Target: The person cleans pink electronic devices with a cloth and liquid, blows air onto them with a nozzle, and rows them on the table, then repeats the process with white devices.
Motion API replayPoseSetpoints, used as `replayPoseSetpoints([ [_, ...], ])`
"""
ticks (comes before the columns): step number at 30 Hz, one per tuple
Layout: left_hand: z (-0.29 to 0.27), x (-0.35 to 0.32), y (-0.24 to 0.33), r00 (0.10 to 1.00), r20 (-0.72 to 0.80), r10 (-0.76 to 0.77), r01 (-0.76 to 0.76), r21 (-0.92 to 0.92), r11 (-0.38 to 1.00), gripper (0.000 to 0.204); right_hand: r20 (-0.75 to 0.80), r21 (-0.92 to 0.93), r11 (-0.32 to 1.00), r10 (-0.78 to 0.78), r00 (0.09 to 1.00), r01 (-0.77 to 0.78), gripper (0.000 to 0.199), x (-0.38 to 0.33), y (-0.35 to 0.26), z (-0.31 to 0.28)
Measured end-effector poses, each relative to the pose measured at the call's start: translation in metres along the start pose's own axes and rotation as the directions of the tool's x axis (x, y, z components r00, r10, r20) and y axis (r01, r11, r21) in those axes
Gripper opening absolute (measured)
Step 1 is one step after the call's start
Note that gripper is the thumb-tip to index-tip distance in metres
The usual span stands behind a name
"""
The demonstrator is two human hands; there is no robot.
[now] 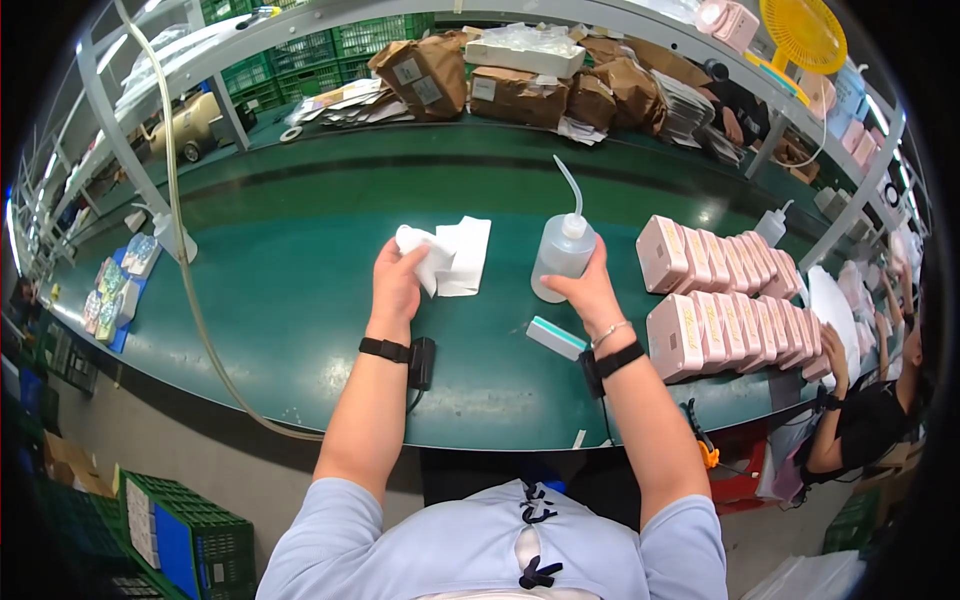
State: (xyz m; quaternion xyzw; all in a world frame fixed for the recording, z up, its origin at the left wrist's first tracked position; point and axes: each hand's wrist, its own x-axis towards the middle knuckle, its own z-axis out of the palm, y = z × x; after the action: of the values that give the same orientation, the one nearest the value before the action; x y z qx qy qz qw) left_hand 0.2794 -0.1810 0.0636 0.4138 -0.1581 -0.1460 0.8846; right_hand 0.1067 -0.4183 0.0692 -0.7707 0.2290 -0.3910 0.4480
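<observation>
My left hand point(397, 285) pinches a folded white wipe point(428, 258) above the green table. Just right of it a second white sheet point(468, 258), creased, lies on the table. My right hand point(588, 292) is wrapped round a translucent squeeze bottle point(565, 252) with a thin bent spout pointing up and to the left. The bottle is upright; whether its base touches the table I cannot tell. Near my right wrist lies a small white and teal block point(557, 338). Two rows of pink boxy cases point(678, 335) with gold lettering stand to the right of my right hand.
A hose point(190, 290) hangs across the table's left side. Another squeeze bottle point(175, 238) stands at the far left, and one point(772, 226) behind the pink cases. Brown paper packages point(520, 97) line the back. At the right a co-worker's hand point(833, 355) is beside the cases.
</observation>
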Motion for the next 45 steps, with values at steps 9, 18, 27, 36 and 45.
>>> replayPoseSetpoints([
  [9,0.006,-0.008,0.003,0.998,0.048,0.033,-0.037,0.098,0.994,0.057,0.323,-0.12,0.983,-0.094,0.942,0.139,0.077,-0.026,-0.084,-0.029],
  [18,0.022,-0.02,0.012,0.99,0.138,0.04,-0.066,0.192,0.979,0.065,0.471,-0.493,0.729,-0.237,0.85,0.476,0.069,-0.068,-0.115,-0.043],
  [27,0.025,-0.023,0.01,0.988,0.155,0.02,-0.063,0.278,0.959,0.073,0.514,-0.482,0.715,-0.238,0.824,0.507,0.065,-0.071,-0.121,-0.041],
  [36,0.026,-0.024,0.01,0.986,0.168,0.008,-0.064,0.331,0.941,0.076,0.518,-0.462,0.713,-0.266,0.813,0.528,0.061,-0.069,-0.119,-0.042],
  [45,0.031,-0.029,0.012,0.985,0.173,-0.011,-0.049,0.336,0.94,0.078,0.497,-0.508,0.704,-0.231,0.836,0.496,0.064,-0.068,-0.118,-0.041],
])
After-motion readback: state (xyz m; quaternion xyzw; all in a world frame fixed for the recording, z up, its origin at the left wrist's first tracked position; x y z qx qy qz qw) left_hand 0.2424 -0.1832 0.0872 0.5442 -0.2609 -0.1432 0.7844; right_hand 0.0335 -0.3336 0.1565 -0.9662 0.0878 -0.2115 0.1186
